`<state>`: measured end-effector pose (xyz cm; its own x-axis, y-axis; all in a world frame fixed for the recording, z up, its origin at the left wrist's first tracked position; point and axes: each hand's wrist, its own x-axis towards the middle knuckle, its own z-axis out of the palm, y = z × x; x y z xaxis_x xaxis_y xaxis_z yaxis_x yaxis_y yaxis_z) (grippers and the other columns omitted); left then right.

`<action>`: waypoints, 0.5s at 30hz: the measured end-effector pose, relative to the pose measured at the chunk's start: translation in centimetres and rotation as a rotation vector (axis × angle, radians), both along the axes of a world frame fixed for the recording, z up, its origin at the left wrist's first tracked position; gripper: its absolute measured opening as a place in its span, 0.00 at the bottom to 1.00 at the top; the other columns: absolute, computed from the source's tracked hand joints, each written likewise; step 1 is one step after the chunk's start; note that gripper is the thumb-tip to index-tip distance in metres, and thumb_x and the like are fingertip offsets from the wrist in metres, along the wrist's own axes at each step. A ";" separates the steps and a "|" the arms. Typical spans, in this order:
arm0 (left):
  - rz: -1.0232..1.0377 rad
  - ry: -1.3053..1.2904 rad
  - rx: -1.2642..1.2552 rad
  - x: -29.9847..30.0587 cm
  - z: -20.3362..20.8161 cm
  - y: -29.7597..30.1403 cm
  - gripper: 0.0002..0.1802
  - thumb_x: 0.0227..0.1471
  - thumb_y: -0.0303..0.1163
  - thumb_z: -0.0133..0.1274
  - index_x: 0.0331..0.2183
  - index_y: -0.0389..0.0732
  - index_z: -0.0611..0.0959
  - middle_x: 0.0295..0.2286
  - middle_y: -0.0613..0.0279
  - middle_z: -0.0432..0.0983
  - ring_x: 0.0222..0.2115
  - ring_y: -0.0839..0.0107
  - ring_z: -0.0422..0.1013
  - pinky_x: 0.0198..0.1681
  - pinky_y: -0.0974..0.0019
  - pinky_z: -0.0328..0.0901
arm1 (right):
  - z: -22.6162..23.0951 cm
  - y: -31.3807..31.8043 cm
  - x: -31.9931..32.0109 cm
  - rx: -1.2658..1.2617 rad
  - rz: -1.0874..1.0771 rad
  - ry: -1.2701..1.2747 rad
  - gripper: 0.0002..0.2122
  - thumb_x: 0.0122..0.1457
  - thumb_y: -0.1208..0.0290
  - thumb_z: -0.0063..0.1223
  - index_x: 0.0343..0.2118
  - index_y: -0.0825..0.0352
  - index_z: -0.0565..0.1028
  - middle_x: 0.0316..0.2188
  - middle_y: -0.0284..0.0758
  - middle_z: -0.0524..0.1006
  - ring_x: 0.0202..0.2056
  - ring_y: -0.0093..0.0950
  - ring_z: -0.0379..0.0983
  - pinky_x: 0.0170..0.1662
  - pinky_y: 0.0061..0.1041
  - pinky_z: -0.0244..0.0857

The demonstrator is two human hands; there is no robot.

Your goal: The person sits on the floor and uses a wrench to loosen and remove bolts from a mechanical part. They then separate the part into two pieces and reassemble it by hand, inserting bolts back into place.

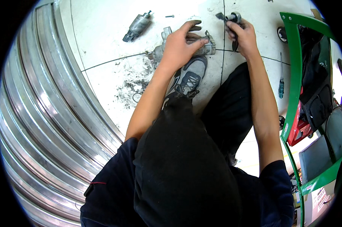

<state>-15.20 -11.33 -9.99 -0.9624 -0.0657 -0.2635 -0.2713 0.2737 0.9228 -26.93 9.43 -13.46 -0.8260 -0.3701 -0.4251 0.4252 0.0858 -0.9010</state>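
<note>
A grey metal housing with a small toothed gear at its left end, which looks like a starter motor [157, 55], lies on the floor at the toe of my shoe. My left hand [180, 44] rests over it with fingers apart. The thumb touches its right part near an upright metal piece, and the palm hides its middle. To the right, my right hand [243, 37] is closed around a ratchet wrench [235, 17], its head above the fist. A dark, flat-ended piece [220, 16] sticks out beside the ratchet; whether it is a separate tool I cannot tell.
A metal cylinder [139, 26] and a small bolt [170, 16] lie beyond the housing. Black grime [131, 85] covers the tiles near my left forearm. A screwdriver [281, 81] lies before a green-framed cart [292, 75] at right. Ribbed metal slats [54, 98] line the left.
</note>
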 end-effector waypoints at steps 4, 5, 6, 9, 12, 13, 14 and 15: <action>0.103 -0.018 0.586 0.3 2.2 0.8 0.31 0.50 0.24 0.63 0.56 0.37 0.73 0.40 0.54 0.79 0.42 0.71 0.76 0.47 0.68 0.71 | 2.8 0.3 2.9 -0.121 0.098 -0.197 0.08 0.56 0.70 0.61 0.32 0.70 0.76 0.22 0.29 0.73 0.19 0.16 0.64 0.22 0.16 0.56; 0.070 -0.031 0.604 0.5 2.4 0.8 0.29 0.52 0.25 0.62 0.55 0.36 0.74 0.40 0.55 0.80 0.41 0.72 0.76 0.46 0.68 0.71 | 3.3 0.3 3.6 -0.110 0.132 -0.220 0.08 0.56 0.70 0.61 0.34 0.70 0.76 0.23 0.29 0.73 0.19 0.16 0.64 0.21 0.15 0.56; 0.036 -0.044 0.620 0.7 2.5 0.8 0.27 0.53 0.26 0.61 0.55 0.35 0.74 0.40 0.55 0.80 0.40 0.73 0.76 0.45 0.69 0.72 | 3.7 0.1 4.4 -0.048 0.193 -0.210 0.10 0.55 0.68 0.62 0.35 0.69 0.77 0.23 0.28 0.73 0.20 0.16 0.65 0.22 0.16 0.57; -0.023 -0.144 0.141 0.8 4.1 1.0 0.17 0.55 0.37 0.57 0.41 0.34 0.84 0.30 0.55 0.82 0.32 0.69 0.77 0.39 0.64 0.70 | 6.4 0.3 5.8 0.183 0.314 -0.187 0.13 0.55 0.64 0.64 0.36 0.67 0.77 0.22 0.27 0.74 0.21 0.16 0.66 0.24 0.18 0.60; -0.247 -0.209 -0.105 4.0 2.3 -0.3 0.15 0.56 0.35 0.51 0.39 0.33 0.81 0.32 0.39 0.78 0.34 0.44 0.75 0.39 0.51 0.69 | 4.1 -0.2 5.8 0.324 0.308 -0.116 0.17 0.56 0.60 0.63 0.42 0.68 0.78 0.26 0.31 0.78 0.25 0.20 0.71 0.28 0.22 0.66; -0.342 -0.241 -0.129 4.8 3.4 -1.3 0.16 0.57 0.36 0.50 0.40 0.32 0.80 0.32 0.38 0.77 0.35 0.42 0.75 0.40 0.49 0.68 | 4.5 -0.9 5.1 0.359 0.294 -0.130 0.21 0.56 0.58 0.62 0.44 0.71 0.77 0.30 0.37 0.80 0.30 0.26 0.75 0.34 0.27 0.70; -0.368 -0.228 -0.174 5.9 3.8 -1.7 0.18 0.58 0.37 0.50 0.42 0.32 0.79 0.33 0.37 0.77 0.36 0.41 0.74 0.41 0.48 0.68 | 2.9 -0.5 4.0 0.347 0.316 -0.047 0.23 0.56 0.57 0.61 0.45 0.74 0.77 0.33 0.41 0.80 0.34 0.30 0.76 0.40 0.31 0.70; -0.407 -0.266 -0.215 6.9 3.6 -2.3 0.18 0.59 0.39 0.51 0.44 0.35 0.81 0.31 0.42 0.79 0.34 0.48 0.76 0.39 0.52 0.69 | 0.7 -0.5 4.0 0.392 0.218 0.075 0.24 0.56 0.57 0.61 0.46 0.76 0.76 0.35 0.44 0.80 0.36 0.32 0.77 0.43 0.33 0.70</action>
<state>-8.26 -13.64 -6.43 -0.8230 0.2202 -0.5237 -0.3204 0.5812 0.7480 -22.96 8.94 -12.80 -0.7803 -0.3619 -0.5101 0.2944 0.5070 -0.8101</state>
